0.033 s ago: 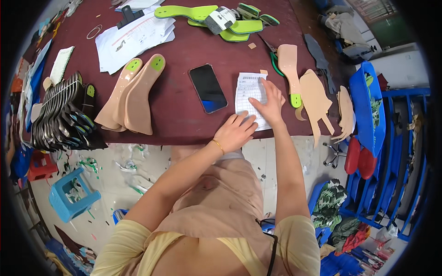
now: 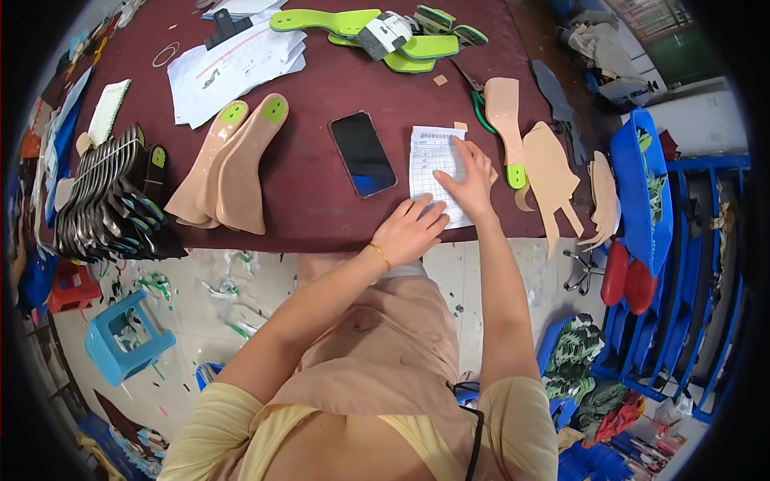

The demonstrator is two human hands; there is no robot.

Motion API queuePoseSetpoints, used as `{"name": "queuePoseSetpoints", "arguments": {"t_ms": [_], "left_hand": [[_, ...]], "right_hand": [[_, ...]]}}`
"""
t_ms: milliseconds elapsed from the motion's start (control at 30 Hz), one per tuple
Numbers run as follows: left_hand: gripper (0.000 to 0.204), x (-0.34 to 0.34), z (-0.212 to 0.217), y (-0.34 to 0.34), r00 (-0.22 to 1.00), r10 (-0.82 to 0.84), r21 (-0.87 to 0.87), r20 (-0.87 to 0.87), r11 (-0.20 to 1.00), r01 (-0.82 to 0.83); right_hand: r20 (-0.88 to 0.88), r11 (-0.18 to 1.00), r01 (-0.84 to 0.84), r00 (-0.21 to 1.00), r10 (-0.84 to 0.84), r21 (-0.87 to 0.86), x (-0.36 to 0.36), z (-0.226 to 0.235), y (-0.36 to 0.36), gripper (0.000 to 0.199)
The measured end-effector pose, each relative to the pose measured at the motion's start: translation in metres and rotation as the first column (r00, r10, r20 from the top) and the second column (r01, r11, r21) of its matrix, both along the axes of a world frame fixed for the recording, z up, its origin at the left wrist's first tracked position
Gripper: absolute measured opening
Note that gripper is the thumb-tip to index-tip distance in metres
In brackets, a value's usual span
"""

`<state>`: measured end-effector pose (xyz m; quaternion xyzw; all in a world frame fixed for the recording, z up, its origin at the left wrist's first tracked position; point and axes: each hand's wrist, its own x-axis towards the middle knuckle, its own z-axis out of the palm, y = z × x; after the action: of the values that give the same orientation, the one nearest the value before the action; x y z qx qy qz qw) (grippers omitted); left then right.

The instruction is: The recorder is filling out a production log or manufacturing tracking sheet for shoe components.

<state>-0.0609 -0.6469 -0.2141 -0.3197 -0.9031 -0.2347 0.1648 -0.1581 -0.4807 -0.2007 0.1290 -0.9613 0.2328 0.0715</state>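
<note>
A small printed form (image 2: pixel 423 164) with a ruled grid lies flat on the dark red tabletop near its front edge. My left hand (image 2: pixel 409 231) rests on the lower left part of the form, fingers stretched out. Over its right side lies my right hand (image 2: pixel 469 180), thumb and fingers apart, touching the paper. Neither hand grips anything. Left of the form is a dark-screened phone (image 2: pixel 362 156). To the right, a beige insole (image 2: pixel 503 120) with a green heel patch lies beside green-handled scissors (image 2: pixel 481 112), whose blades are partly hidden.
Glossy beige insoles (image 2: pixel 241 176) and a bundled stack of dark insoles (image 2: pixel 104 200) occupy the left. Clipped papers (image 2: pixel 233 72) and lime-green soles (image 2: pixel 417 50) lie farther back. Beige cut pieces (image 2: pixel 549 172) overhang the right front edge. A blue bin (image 2: pixel 642 192) stands beyond; a blue stool (image 2: pixel 120 353) is below left.
</note>
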Motion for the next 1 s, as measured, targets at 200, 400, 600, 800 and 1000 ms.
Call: {"name": "queuePoseSetpoints", "arguments": {"t_ms": [200,400,600,800,1000], "left_hand": [[0.041,0.003,0.001,-0.001,1.000,0.006,0.080,0.006,0.997,-0.006],[0.038,0.005,0.003,-0.002,1.000,0.006,0.090,0.013,0.996,-0.007],[0.032,0.005,0.009,-0.003,0.997,-0.009,0.131,0.075,0.991,0.000],[0.026,-0.024,0.018,0.004,0.970,0.045,0.241,0.240,0.965,-0.105],[0.039,-0.091,0.018,0.019,0.942,0.281,-0.088,0.183,0.959,-0.269]], "right_hand": [[0.093,0.997,-0.003,0.996,-0.004,0.078,-0.003,0.002,0.000,0.071],[0.038,1.000,-0.001,0.999,0.001,-0.005,-0.002,0.002,0.001,0.078],[-0.103,0.999,-0.034,0.994,0.031,-0.023,-0.002,-0.010,0.010,0.082],[-0.061,0.999,-0.037,0.998,0.035,-0.031,0.000,-0.004,0.005,0.078],[-0.067,0.996,0.028,0.997,-0.033,-0.079,-0.001,0.001,0.007,0.078]]}}
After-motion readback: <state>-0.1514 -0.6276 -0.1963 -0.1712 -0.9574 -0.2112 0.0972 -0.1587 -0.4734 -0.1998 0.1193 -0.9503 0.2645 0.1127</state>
